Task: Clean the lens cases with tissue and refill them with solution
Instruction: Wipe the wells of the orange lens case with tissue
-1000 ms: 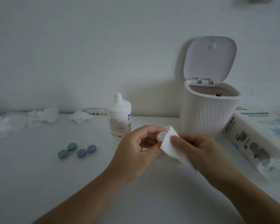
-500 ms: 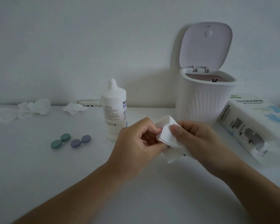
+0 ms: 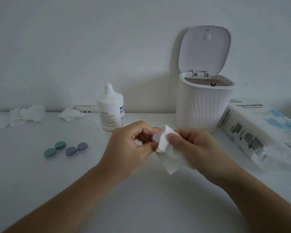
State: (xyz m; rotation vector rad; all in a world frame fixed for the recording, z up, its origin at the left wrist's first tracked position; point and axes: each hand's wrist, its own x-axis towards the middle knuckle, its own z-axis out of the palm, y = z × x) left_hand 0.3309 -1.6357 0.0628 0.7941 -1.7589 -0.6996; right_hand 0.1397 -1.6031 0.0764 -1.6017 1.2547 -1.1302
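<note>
At frame centre the left hand point(image 3: 129, 145) pinches a small pale lens case point(image 3: 156, 137), light, rigid and likely slick, best held by its rim, while the right hand point(image 3: 196, 147) grips soft, tearable tissue point(image 3: 168, 148) against it; the solution bottle point(image 3: 110, 113) stands behind.

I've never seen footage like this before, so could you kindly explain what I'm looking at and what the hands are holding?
There is no machine here: a camera worn on a person's head looks down at their own two hands. The left hand pinches a small pale lens-case piece; the right hand holds a white tissue against it. On the white table lie a green lens case and a purple lens case, a solution bottle, crumpled tissues, an open-lidded bin and a tissue pack.
</note>
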